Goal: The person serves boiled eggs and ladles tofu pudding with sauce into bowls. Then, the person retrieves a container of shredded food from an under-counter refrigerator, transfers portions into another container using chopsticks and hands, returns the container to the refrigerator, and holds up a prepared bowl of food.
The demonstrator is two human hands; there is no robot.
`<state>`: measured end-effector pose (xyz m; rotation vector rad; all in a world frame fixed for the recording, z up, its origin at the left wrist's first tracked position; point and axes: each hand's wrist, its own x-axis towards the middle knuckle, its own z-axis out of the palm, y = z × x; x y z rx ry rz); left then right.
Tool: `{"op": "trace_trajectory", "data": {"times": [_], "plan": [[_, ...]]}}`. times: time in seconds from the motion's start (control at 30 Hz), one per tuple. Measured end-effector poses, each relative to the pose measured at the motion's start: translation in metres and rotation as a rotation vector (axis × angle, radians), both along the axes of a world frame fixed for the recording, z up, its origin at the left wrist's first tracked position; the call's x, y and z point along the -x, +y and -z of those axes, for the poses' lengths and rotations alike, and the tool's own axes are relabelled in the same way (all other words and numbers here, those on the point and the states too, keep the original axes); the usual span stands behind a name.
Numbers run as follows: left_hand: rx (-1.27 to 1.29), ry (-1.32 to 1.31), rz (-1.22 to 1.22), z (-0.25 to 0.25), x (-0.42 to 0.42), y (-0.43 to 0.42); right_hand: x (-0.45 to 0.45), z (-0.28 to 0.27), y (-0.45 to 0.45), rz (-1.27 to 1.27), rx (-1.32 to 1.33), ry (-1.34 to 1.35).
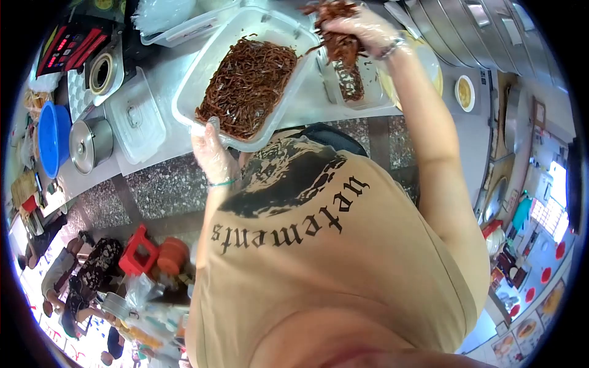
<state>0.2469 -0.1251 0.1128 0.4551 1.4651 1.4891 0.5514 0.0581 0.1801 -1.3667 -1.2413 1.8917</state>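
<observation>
My left hand (213,150), in a clear plastic glove, grips the near rim of a large clear plastic tub (186,92). Dark brown shredded strips (251,83), which look like cooked shredded meat, cover much of the tub's bottom. At the top of the view my gloved right hand (362,30) is closed around a clump of the same brown strips (340,43), some dangling from it. Below that clump stands a smaller clear plastic container (372,86) with a few strips in it. The tub is tilted slightly towards me.
A clear lid (138,116), a steel pot (91,144) and a blue basin (54,138) are on the left. A small bowl of yellow food (465,93) sits at right, near stacked steel steamers (460,30). Several people are at the lower left, by a red stool (138,251).
</observation>
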Motion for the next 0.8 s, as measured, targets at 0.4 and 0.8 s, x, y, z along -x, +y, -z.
{"op": "trace_trajectory", "data": {"times": [0.4,0.8], "plan": [[-0.027,-0.038,0.004,0.017,-0.023,-0.021,-0.041,0.084,-0.054,-0.271,-0.031,-0.777],[0.160,-0.436,0.195,0.046,-0.045,-0.038,0.013,0.138,-0.060,-0.165,-0.071,-0.692]]}}
